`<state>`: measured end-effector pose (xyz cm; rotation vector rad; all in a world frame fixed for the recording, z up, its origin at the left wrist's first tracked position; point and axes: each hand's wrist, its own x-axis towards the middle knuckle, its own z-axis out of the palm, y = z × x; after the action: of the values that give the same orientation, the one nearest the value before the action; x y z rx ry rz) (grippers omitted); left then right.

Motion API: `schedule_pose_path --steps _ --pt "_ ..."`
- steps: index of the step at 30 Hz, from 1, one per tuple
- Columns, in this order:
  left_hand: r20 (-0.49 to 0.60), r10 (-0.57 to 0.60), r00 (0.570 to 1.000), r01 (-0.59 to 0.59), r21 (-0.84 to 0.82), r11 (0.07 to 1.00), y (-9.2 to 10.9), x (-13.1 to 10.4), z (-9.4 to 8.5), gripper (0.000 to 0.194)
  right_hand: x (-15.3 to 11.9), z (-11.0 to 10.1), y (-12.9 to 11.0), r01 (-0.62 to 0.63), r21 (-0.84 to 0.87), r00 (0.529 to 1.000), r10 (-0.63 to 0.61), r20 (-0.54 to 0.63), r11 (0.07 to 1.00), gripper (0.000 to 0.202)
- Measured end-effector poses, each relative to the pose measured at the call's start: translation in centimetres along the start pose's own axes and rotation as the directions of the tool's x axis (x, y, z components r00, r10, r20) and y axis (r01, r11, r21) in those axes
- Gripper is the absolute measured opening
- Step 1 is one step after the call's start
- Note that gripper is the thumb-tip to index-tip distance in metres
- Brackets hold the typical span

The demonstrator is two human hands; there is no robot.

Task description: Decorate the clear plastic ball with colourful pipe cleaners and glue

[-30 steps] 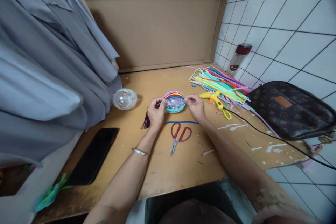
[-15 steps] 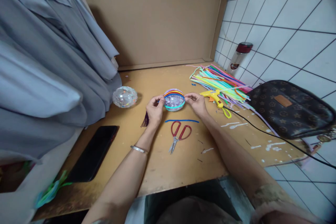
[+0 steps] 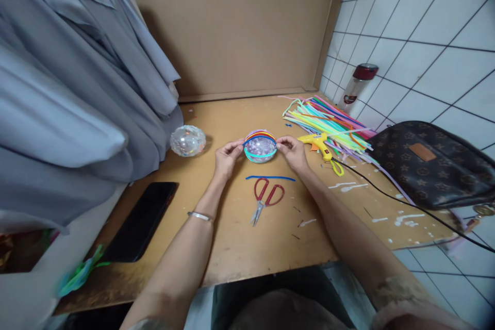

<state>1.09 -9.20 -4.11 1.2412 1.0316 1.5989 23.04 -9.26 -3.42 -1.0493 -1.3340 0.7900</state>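
A clear ball (image 3: 260,148) with purple specks sits between my hands, banded on its upper part by purple, red and yellow strips and lower down by a turquoise one. A blue pipe cleaner (image 3: 253,137) arches across its front. My left hand (image 3: 227,159) pinches the left end of that blue strip against the ball's side. At the opposite side my right hand (image 3: 293,151) pinches the right end between thumb and finger. Just below lie a second, straight blue pipe cleaner (image 3: 270,178) and red-handled scissors (image 3: 266,198), both untouched.
Another clear ball (image 3: 188,141) stands to the left, above a black phone (image 3: 143,221). On the right are a yellow glue gun (image 3: 319,143) with a black cord, a pile of coloured pipe cleaners (image 3: 332,121), a bottle (image 3: 358,85) and a dark bag (image 3: 429,165). Grey cloth (image 3: 88,87) hangs left.
The view has shifted slightly. The blue strip now curves more distinctly apart from the other bands, both hands still at its ends. A dark tassel beside my left hand is no longer visible.
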Motion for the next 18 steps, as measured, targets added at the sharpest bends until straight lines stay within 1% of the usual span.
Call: schedule_pose_path --steps 6,14,18 --pt "0.05 -0.034 0.998 0.038 -0.067 0.997 0.02 0.31 -0.46 0.038 0.1 -0.13 0.37 -0.025 0.011 1.0 0.025 -0.018 1.0 0.019" --pt "0.048 -0.032 0.998 0.033 -0.013 0.999 0.14 0.29 -0.48 0.035 -0.02 0.05 0.4 -0.011 0.014 0.999 0.011 -0.034 1.0 0.022" --pt "0.043 -0.052 0.998 0.052 -0.018 0.998 0.11 0.31 -0.43 0.039 -0.18 0.26 0.21 0.021 0.012 0.999 -0.02 -0.034 1.0 0.02"
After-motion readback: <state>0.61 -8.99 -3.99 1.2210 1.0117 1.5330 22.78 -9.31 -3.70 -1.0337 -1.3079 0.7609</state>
